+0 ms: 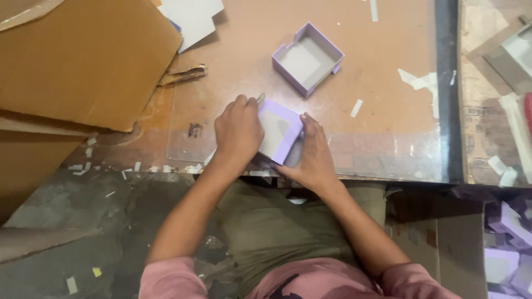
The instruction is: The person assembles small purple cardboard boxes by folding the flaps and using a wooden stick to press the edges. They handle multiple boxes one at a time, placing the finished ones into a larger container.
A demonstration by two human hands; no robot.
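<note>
**Two hands press a lilac box piece at the table's near edge**

The brown worktable (377, 66) fills the upper part of the view, with a clear plastic sheet (388, 149) lying over its near half. At the upper left a large slab of brown cardboard (83, 61) leans over the table's corner, and a pale grey card sheet (191, 16) pokes out from behind it. Below the table edge are the person's olive-clad lap (277, 232) and pink sleeves.

Further back on the table, well apart from the hands, a finished lilac square tray (307, 58) stands open side up, showing its grey inside. At the lower right, beneath the table, a heap of more lilac box parts (507, 243) shows dimly.

Near the front edge lies a lilac box piece (280, 133), flat or only slightly tilted, with a grey centre panel framed in lilac. The left hand (238, 133) rests on its left side, fingers curled over the edge and closed on it. The right hand (316, 158) lies along its right side, fingers together and pressed against the lilac border, thumb reaching to the near corner. The piece sits between the two hands, touching both.

Small white paper scraps (357, 108) and strips of tape (424, 83) lie scattered across the table.
</note>
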